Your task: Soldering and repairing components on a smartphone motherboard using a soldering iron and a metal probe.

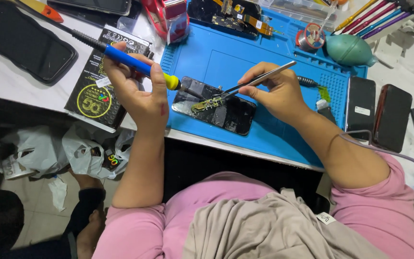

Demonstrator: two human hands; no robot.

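My left hand [135, 88] grips a blue and yellow soldering iron [125, 61], its tip pointing right onto a small gold circuit board [206, 104]. That board lies on a black phone [216, 106] resting on the blue work mat [226, 60]. My right hand [276, 88] pinches metal tweezers [257, 80], whose points press on the same small board from the right.
A black flat box [102, 91] lies left of the mat, a black phone case [22, 43] further left. A teal air blower [350, 50], solder spool [307, 37], screwdrivers [374, 19] and two phones [377, 112] sit to the right. White bags [63, 153] lie on the floor.
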